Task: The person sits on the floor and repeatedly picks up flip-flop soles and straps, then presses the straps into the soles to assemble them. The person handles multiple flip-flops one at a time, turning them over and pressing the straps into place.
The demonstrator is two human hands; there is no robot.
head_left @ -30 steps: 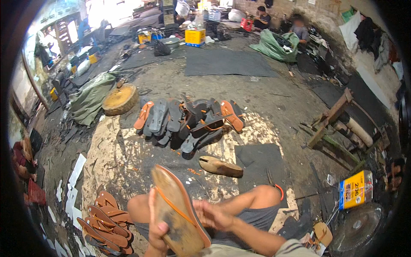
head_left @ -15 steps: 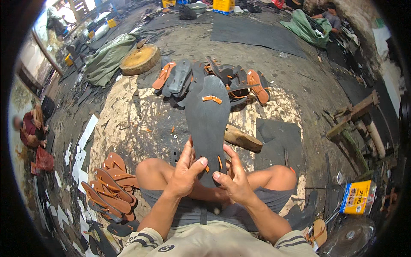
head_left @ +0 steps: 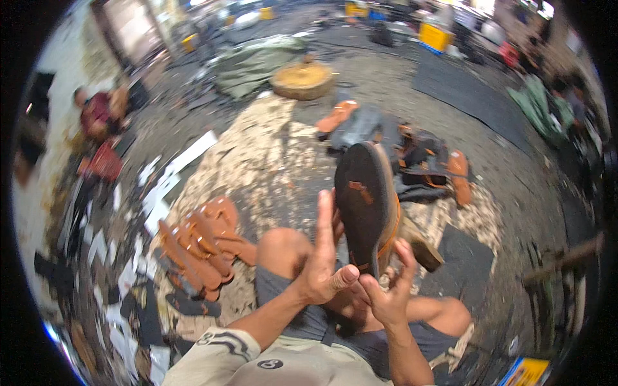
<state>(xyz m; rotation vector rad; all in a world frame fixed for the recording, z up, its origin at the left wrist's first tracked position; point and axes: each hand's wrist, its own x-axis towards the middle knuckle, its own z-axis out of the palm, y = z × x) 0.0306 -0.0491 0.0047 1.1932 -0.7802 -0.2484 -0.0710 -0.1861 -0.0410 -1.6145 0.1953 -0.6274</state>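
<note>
A flip-flop sandal (head_left: 362, 202) stands nearly upright in front of me, its dark face toward me with a small reddish mark. Along its right side show a lighter edge and an orange strap or strip. My right hand (head_left: 391, 296) holds the lower end, fingers curved round the right side; part of the grip is hidden. Beside the sandal's left edge, my left hand (head_left: 322, 273) has its fingers stretched upward and thumb out, apparently not wrapped round it. Just beyond lie dark sandals (head_left: 418, 161) in a heap. A wooden block (head_left: 420, 248) sits behind my right hand.
Several brown sandals (head_left: 203, 244) are piled left of my knee. A round wooden block (head_left: 302, 80) and green sheeting (head_left: 248, 67) lie farther off. White scraps (head_left: 170, 186) litter the left floor. A wooden frame (head_left: 560, 264) stands at right. Another person (head_left: 103, 112) sits far left.
The view has swung to the left. The sandal has turned from flat, gripped by both hands, to nearly upright with its other face showing. My left hand has opened from its grip.
</note>
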